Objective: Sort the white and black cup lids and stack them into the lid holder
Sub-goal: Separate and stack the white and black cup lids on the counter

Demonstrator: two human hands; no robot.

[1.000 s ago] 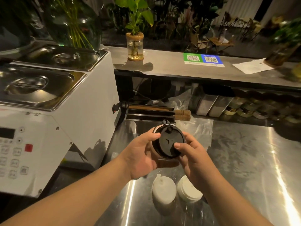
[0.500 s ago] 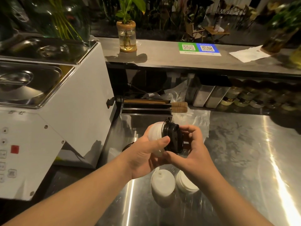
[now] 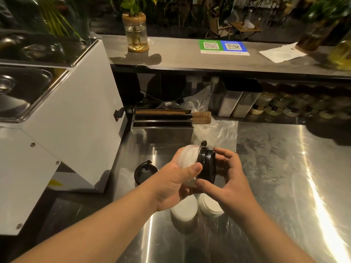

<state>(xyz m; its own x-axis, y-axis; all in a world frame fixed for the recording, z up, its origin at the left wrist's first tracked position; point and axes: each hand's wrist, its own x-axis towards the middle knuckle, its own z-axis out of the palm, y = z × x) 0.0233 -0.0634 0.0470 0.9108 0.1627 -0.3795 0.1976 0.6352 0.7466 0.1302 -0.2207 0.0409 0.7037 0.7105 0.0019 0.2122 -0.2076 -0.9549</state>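
Hands first, both mine, raised together over the steel worktop (image 3: 275, 168): my left hand (image 3: 171, 186) is clamped around a stack of white lids (image 3: 187, 158) turned on its side, thumb pressed across its front edge, while my right hand (image 3: 230, 179) cups the black lid (image 3: 207, 166) at the end of that stack, thumb under its rim and fingers curled loosely over the top, so it grips the lid only lightly. I see the black lid standing on edge, touching the white stack, its small tab sticking up. From the biggest thing down: the white machine (image 3: 62, 120) fills my left side, with steel pan lids set into its top. Behind the worktop runs a raised counter (image 3: 190, 59) carrying a QR-code sign (image 3: 223, 46), a sheet of paper and a glass jar with a plant cutting (image 3: 135, 33). Against the back of the worktop sits the steel lid holder (image 3: 163, 128), a long trough with narrow slots, and a wooden handle (image 3: 202, 117) pokes out at its right end, beside crumpled clear plastic (image 3: 218, 133). Below my hands two more white lid stacks (image 3: 185, 211) rest side by side on the steel, and another black lid (image 3: 145, 172) lies just left of my left wrist, near the machine
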